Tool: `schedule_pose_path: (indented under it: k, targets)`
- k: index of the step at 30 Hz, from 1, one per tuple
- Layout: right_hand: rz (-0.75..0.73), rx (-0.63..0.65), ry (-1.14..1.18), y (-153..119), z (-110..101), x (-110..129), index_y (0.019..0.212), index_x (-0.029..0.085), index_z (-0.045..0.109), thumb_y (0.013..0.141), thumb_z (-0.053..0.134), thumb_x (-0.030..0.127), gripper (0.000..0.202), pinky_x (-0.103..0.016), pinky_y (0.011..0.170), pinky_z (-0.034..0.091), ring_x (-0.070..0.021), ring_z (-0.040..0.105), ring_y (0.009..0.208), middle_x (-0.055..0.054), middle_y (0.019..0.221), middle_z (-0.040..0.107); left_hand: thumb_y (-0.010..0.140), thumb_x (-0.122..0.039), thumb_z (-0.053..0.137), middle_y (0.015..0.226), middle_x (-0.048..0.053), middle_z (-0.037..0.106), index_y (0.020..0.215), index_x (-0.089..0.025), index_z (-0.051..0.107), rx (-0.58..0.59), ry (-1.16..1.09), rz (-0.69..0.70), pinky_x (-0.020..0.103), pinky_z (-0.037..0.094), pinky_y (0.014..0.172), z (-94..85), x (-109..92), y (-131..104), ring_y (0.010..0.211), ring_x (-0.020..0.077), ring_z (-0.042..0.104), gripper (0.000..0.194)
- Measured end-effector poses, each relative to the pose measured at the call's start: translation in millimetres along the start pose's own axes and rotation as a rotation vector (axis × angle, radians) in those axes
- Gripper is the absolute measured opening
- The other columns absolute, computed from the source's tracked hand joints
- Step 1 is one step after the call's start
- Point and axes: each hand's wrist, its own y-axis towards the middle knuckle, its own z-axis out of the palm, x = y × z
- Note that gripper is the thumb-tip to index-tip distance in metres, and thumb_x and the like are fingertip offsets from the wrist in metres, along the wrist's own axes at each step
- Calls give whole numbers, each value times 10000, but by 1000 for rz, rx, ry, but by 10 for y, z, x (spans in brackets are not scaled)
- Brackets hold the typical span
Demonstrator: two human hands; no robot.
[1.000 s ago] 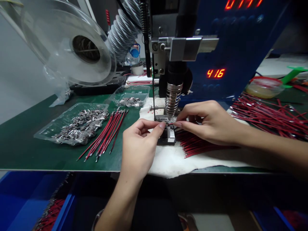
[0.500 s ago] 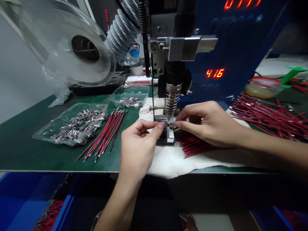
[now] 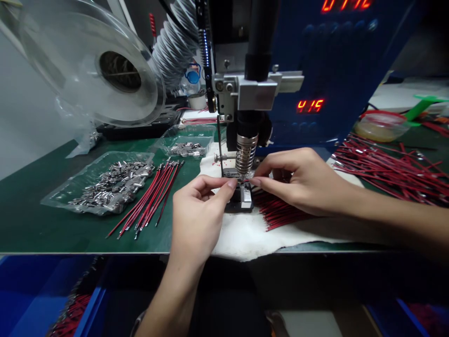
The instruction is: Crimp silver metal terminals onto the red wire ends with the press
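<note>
Under the spring-loaded head [image 3: 247, 152] of a bench machine, both hands meet at the small metal fixture [image 3: 245, 196]. My left hand [image 3: 199, 217] pinches thumb against forefinger at the fixture's left side; whatever lies between those fingertips is hidden. From the right, my right hand [image 3: 301, 182] pinches the end of a thin red wire [image 3: 247, 180], most of which its fingers cover. Below that hand, a bundle of red wires [image 3: 280, 213] rests on a white cloth [image 3: 238, 238].
Left of the hands lie loose red-and-black wires [image 3: 149, 196] and a clear tray [image 3: 52, 199] of small metal cylinders, with a second tray [image 3: 210, 133] behind. A large clear reel [image 3: 147, 93] hangs upper left. More red wires [image 3: 393, 173] are piled right of the blue machine housing [image 3: 291, 56].
The machine's upper bracket has come down, showing a black rod above it. The lower red display went from 416 to 415. Both hands keep their pinch at the fixture; the view shifted slightly.
</note>
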Motion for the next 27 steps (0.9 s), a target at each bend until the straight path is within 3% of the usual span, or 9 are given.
schedule_pose_path:
  k: [15,27]
  targets:
    - [4,-24,-2,-4,3,9,777,148,705,829,633,202,104,-187,555,384,-48,520,574,24,700,655,711,-361,765,627,9,580,780,-145,700,-2,10,0,162,403,539,-2,1,-6,550,64,473,236]
    - [-4,-19,14,5,14,2,784,144,700,821,632,180,85,-191,567,388,-59,518,572,13,700,651,723,-353,759,600,-5,549,780,-139,693,8,5,-5,160,355,494,6,-13,-11,493,39,387,231]
